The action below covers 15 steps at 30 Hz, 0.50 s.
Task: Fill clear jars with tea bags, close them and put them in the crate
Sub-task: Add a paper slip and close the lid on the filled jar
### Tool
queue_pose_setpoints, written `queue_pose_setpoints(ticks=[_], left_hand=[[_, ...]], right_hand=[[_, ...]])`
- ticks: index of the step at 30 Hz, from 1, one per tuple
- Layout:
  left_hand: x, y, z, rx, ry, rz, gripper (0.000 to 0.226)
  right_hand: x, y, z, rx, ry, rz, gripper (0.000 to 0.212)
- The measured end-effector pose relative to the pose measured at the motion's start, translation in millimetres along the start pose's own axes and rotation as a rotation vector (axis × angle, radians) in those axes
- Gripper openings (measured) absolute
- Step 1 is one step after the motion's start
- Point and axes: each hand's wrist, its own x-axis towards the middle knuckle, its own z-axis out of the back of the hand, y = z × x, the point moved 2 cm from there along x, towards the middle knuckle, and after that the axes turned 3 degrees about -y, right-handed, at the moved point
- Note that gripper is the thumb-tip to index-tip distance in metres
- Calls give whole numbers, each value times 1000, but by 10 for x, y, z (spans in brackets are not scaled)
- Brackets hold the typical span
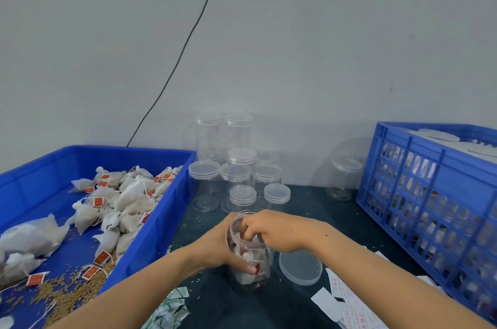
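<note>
Blue tray (pixel 172 210), left of frame: loose tea bags (pixel 129 202). Blue crate (pixel 430 194), right edge. Clear jar (pixel 250 256), lower centre, part filled; left hand (pixel 217 245) wraps its side, right hand (pixel 271 231) fingers curled inside its mouth. Lid (pixel 300 268) just right.

No text could be read: red print on the paper slips (pixel 352 310) and marks on the orange tags (pixel 101 258) were too blurred.

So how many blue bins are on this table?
2: a shallow tray holding tea bags on the left, and a slatted crate on the right, partly cut off. Others could sit out of view.
</note>
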Motion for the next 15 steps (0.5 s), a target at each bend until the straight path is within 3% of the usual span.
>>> queue_pose_setpoints(ticks=[4, 9, 12, 15], left_hand=[[-16, -34, -1, 44, -20, -20, 81], [-26, -65, 33, 109, -83, -53, 85], [-17, -64, 67, 137, -120, -64, 85], [-15, -63, 78, 174, -139, -68, 88]], right_hand=[[-45, 0, -7, -4, -53, -3, 44], [-220, -74, -73, 319, -484, 1, 47], [-314, -208, -194, 465, -786, -88, 45], [-365, -428, -276, 554, -869, -246, 36]])
